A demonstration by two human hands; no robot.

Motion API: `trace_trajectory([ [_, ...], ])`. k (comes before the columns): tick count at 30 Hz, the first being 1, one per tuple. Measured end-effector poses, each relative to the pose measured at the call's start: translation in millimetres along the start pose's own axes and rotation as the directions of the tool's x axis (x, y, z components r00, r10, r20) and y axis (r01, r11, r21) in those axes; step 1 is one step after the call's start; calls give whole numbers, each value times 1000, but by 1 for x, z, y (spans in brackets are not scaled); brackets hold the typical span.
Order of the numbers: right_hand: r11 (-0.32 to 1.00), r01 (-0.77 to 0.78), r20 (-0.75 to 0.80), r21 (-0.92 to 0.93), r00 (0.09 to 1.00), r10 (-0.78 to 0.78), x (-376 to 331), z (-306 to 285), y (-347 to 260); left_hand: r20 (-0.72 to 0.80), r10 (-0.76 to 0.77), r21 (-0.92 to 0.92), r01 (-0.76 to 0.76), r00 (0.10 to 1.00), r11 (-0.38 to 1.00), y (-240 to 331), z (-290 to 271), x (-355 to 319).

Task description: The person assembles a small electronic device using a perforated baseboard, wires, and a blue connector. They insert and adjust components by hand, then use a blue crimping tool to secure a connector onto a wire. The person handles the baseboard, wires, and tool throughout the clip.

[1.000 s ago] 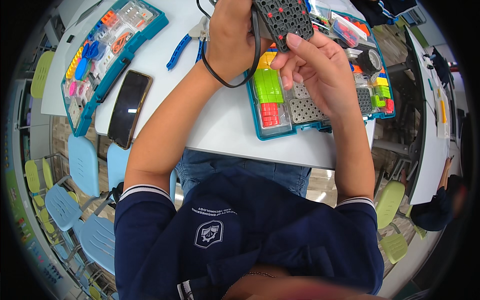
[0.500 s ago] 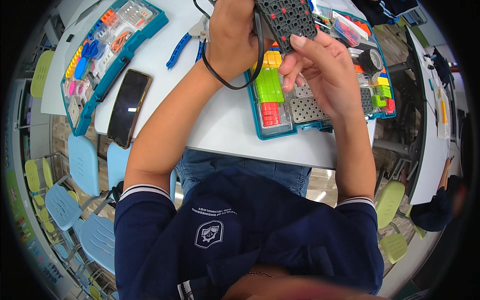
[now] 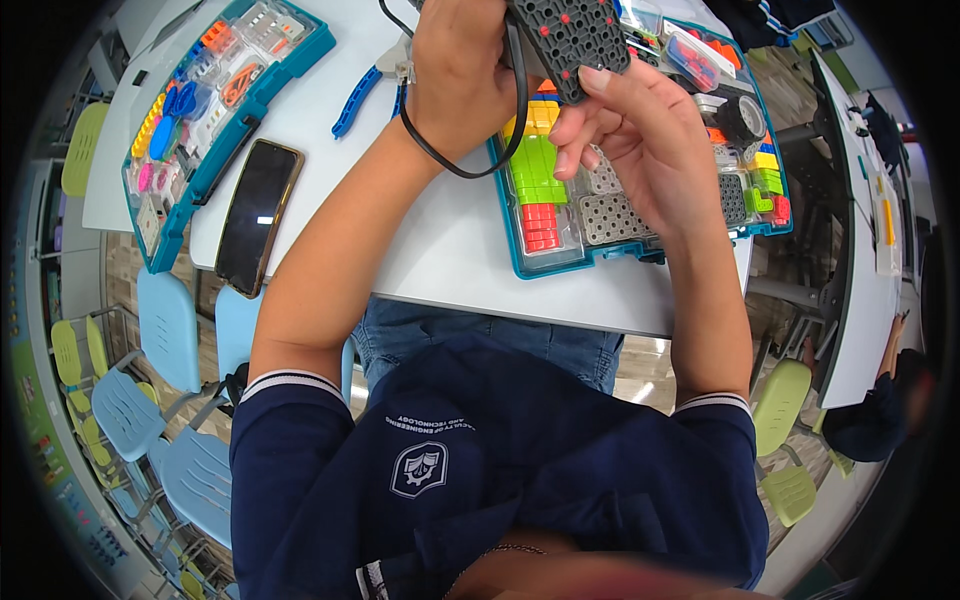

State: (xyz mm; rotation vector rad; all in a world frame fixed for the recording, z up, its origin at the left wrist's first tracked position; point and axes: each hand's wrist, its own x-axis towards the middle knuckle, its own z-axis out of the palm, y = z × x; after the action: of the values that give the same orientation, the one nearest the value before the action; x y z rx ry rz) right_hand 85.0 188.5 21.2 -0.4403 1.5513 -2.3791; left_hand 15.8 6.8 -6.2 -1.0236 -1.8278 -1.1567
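Near the top edge, a dark grey perforated building plate [image 3: 572,42] with red pins in its holes is held up over the table. My left hand [image 3: 460,65] is closed at its left side, the fingertips hidden behind it or cut off by the frame. From there a black cable [image 3: 523,110] loops down past the wrist. My right hand [image 3: 650,130] pinches the plate's near edge, its thumb against the corner beside a red pin and its other fingers curled below. Under both hands lies a teal-edged parts case [image 3: 518,255] with yellow, green and red blocks.
Blue-handled pliers [image 3: 357,103] lie left of my left hand. A phone [image 3: 258,215] rests on the white table [image 3: 440,265], beside a second teal case [image 3: 190,190] of small parts. Blue chairs [image 3: 195,480] stand at the left; another person [image 3: 880,410] is at the far right.
The plate and both hands have shifted very slightly. My right hand's fingers have moved a little to the left under the plate's corner. The grip looks the same.
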Motion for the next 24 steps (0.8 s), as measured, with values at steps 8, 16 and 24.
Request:
trace_trajectory([
  [8, 999, 40, 60, 29, 997, -42, 2, -1, 2, 21, -101, -227, 104, 995, 968, -5, 7, 1],
  [16, 998, -21, -23, -52, 1000, 20, 0, 3, 0, 11, -59, -153, 60, 998, 986, -5, 7, -1],
  [24, 996, -48, -42, -71, 998, 46, -1, 5, -2, -68, 200, 194, -183, 977, 964, -15, 5, -1],
])
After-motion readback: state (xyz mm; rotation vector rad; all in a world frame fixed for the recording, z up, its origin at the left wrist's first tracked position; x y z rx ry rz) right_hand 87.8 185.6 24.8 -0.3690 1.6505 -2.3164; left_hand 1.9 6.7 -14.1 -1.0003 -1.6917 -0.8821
